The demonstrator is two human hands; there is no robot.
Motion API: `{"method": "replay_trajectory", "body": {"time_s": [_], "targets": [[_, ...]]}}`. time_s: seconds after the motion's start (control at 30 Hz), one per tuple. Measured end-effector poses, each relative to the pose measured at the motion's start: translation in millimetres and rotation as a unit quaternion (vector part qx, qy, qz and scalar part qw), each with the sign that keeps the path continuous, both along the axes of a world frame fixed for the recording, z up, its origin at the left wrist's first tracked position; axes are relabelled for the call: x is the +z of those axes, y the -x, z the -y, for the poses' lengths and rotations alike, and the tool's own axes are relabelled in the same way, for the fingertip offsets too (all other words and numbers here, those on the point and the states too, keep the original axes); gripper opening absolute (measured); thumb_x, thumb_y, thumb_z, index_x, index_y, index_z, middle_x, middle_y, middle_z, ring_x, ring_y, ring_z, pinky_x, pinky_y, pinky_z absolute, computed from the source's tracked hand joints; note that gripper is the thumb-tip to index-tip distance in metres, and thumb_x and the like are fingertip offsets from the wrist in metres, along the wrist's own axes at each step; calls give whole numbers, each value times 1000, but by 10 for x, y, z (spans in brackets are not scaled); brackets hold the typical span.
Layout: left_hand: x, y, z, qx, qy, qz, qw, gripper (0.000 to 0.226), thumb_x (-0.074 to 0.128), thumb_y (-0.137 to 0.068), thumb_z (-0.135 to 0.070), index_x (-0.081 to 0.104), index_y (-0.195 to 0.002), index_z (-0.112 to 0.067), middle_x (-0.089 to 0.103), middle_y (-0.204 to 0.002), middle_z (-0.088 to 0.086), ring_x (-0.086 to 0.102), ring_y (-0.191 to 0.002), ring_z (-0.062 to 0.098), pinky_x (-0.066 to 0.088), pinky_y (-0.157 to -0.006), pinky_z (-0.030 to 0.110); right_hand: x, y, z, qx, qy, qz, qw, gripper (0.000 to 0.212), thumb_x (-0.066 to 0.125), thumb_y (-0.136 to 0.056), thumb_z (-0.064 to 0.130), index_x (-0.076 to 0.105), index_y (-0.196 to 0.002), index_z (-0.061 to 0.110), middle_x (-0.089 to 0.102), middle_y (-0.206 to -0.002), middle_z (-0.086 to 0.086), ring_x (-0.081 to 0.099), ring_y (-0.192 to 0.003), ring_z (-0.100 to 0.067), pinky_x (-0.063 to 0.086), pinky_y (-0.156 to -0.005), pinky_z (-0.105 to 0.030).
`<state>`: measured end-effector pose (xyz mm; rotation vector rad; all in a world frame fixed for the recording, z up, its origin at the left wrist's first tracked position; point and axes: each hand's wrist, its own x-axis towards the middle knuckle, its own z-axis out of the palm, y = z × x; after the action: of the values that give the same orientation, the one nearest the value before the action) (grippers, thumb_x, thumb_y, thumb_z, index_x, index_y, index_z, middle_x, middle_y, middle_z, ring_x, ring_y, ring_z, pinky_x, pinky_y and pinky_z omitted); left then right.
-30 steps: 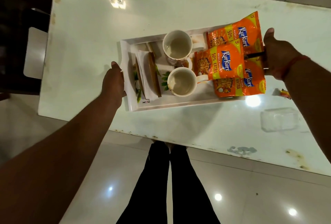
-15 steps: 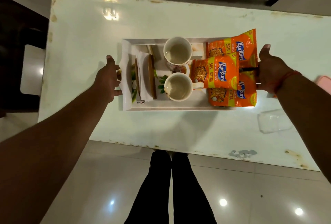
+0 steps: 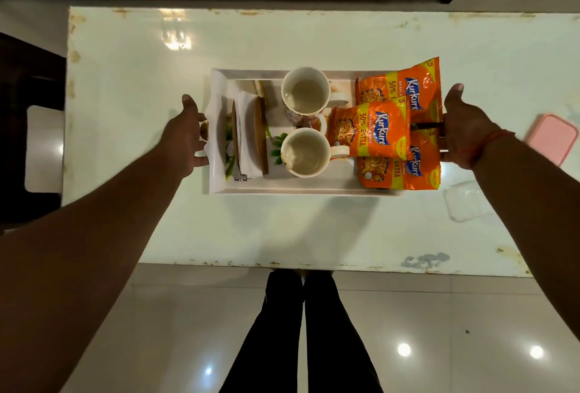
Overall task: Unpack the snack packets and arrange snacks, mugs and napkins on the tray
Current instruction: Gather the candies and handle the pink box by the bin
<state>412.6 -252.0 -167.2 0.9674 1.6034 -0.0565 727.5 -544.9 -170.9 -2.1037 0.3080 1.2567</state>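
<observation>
A white rectangular tray [image 3: 216, 179] sits level over the middle of the white table [image 3: 125, 78]. On it are two cream mugs [image 3: 306, 93] [image 3: 304, 152], both empty. White napkins [image 3: 248, 129] stand in a wooden holder at the tray's left end. Three orange Kurkure snack packets [image 3: 373, 132] lie sealed and overlapping at its right end. My left hand [image 3: 185, 138] grips the left handle. My right hand [image 3: 464, 129] grips the dark right handle. I cannot tell whether the tray touches the table.
A pink lidded box [image 3: 552, 138] lies at the table's right edge, with a clear plastic container [image 3: 464, 204] nearer me. A dark chair [image 3: 31, 147] stands at the left. My legs [image 3: 301, 330] stand on shiny floor tiles at the table's near edge.
The tray was tilted with its right end raised and has come level, a little farther from the table's near edge. Both hands have stayed on the handles.
</observation>
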Motion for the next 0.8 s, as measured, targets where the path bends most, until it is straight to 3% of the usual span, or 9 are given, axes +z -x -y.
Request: {"method": "replay_trajectory", "body": {"time_s": [0.17,0.3,0.37,0.43,0.47,0.53,0.63,0.73,0.8], "targets": [[-49,13,12,3,-12,-1,1000,58,29,-93,-70,58,-114,-24,60,-87,-3,61,-84,18,50,-82,43,-12,29,-2,2,-7,10,1000,80,14,-85,81,68,-117,31,73,-108,-3,67,-102,-26,49,-95,-49],[-60,7,22,11,-23,-1,1000,56,28,-94,-69,58,-112,-24,58,-82,-5,59,-82,16,50,-82,41,-18,59,8,6,-9,25,1000,78,16,-85,81,71,-110,33,75,-105,-1,68,-100,-25,50,-93,-51],[-56,-2,32,3,-33,-14,999,56,28,-95,-67,59,-113,-24,60,-86,-4,61,-90,19,50,-82,39,-30,58,25,21,-5,34,999,79,18,-81,85,70,-110,34,74,-107,-1,68,-102,-26,51,-92,-52],[-95,-12,15,-77,-101,-61,990,56,27,-99,-58,56,-125,-17,64,-107,6,61,-109,30,49,-90,42,22,103,-13,57,24,67,996,80,18,-80,86,66,-115,32,70,-114,-4,65,-109,-29,48,-96,-53],[-86,-23,19,-164,-160,-97,968,52,29,-102,-47,50,-134,-12,62,-120,15,56,-117,37,46,-95,46,53,151,-39,76,37,106,991,80,17,-85,82,63,-120,27,67,-118,-7,62,-112,-29,46,-100,-52],[-70,-51,91,-312,-285,-156,893,48,33,-103,-32,41,-142,-6,53,-133,25,48,-122,46,39,-103,49,97,294,-72,104,48,248,962,79,18,-93,72,56,-125,11,58,-123,-12,56,-114,-28,42,-102,-43],[56,-127,304,-358,-427,-115,822,69,26,-96,-58,44,-144,-10,47,-144,22,40,-135,39,28,-113,47,191,599,-75,168,18,467,868,68,34,-98,60,47,-133,3,48,-133,-21,50,-120,-38,41,-95,-42],[180,-222,559,-477,-477,-118,728,71,21,-96,-62,29,-151,-18,28,-158,16,23,-146,38,20,-116,57,227,950,-158,282,1,528,801,67,38,-98,56,39,-144,7,41,-147,-20,41,-135,-36,36,-107,-47],[314,-290,712,-525,-474,-120,697,72,15,-96,-64,20,-154,-22,15,-163,14,12,-150,38,16,-116,61,262,1181,-238,358,2,509,783,73,35,-97,62,27,-152,14,28,-158,-16,27,-145,-34,28,-115,-52]]}}
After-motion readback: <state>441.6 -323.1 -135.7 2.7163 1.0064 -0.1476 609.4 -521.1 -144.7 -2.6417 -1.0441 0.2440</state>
